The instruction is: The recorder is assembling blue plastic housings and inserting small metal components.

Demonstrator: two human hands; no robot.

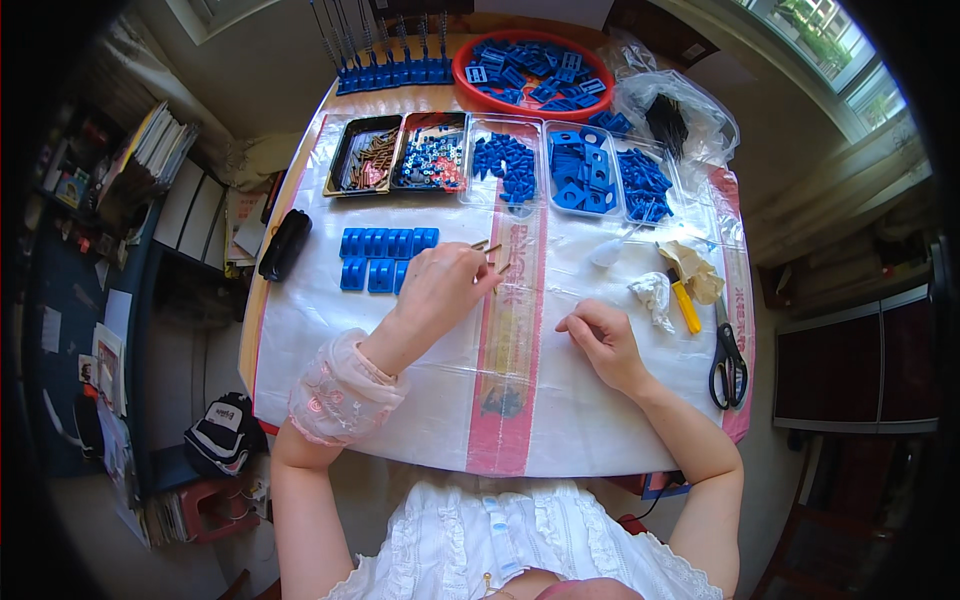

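My left hand [440, 288] is closed on several thin brass-coloured pins [491, 248], whose ends stick out past the fingertips over the pink stripe of the sheet. Just beyond and left of it, blue plastic blocks [388, 242] lie in two rows, the nearer row partly covered by the hand. My right hand [605, 345] rests on the sheet at the right, fingers curled in, with nothing visible between them; its palm is hidden. Similar brass-coloured pins [377, 158] fill part of a black tray [338, 170] at the far left.
A tray of small metal parts [432, 150] and clear boxes of blue pieces [582, 170] stand beyond the hands. Behind are a red basin [462, 88] and a rack of springs [390, 75]. Scissors [728, 365], a yellow cutter [686, 308] and crumpled tissue [652, 298] lie right; a black case [286, 245] left.
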